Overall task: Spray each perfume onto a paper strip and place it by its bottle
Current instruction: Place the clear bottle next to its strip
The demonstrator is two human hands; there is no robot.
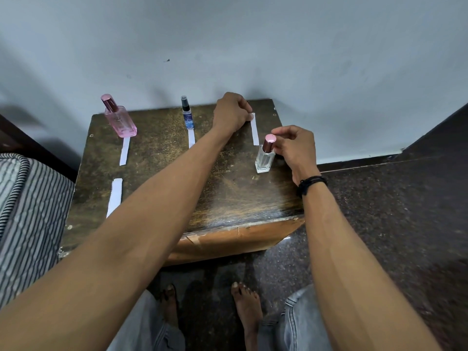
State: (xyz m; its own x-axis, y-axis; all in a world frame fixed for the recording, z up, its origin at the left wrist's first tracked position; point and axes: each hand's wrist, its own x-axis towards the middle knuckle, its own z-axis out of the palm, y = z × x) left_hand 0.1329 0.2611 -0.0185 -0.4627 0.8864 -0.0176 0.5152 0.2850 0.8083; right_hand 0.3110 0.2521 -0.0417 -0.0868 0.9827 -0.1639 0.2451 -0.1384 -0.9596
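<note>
Head view, nearest first: bare feet (247,304) and grey trouser legs stand on a dark speckled floor (395,224), with a striped mattress (27,211) at the left edge. A worn wooden table (177,173) stands against a pale wall (253,46). On its near left part lies a spare paper strip (114,196), apart from any bottle. Toward the right side stands a clear bottle (265,160) with a pink cap (268,143), upright; the right hand (295,148), with a black band (311,184) on its wrist, pinches that cap between fingertips and thumb. Just beyond the clear bottle lies a right strip (254,131), running away toward the wall; the left hand (231,114), reaching across the table, is curled with its fingertips closed on the far end of this strip. At the far centre stands a small blue bottle (188,115) with a dark cap, a centre strip (191,138) lying just in front of it. At the far left stands a pink bottle (119,119), capped, with a left strip (124,150) just in front of its base.
</note>
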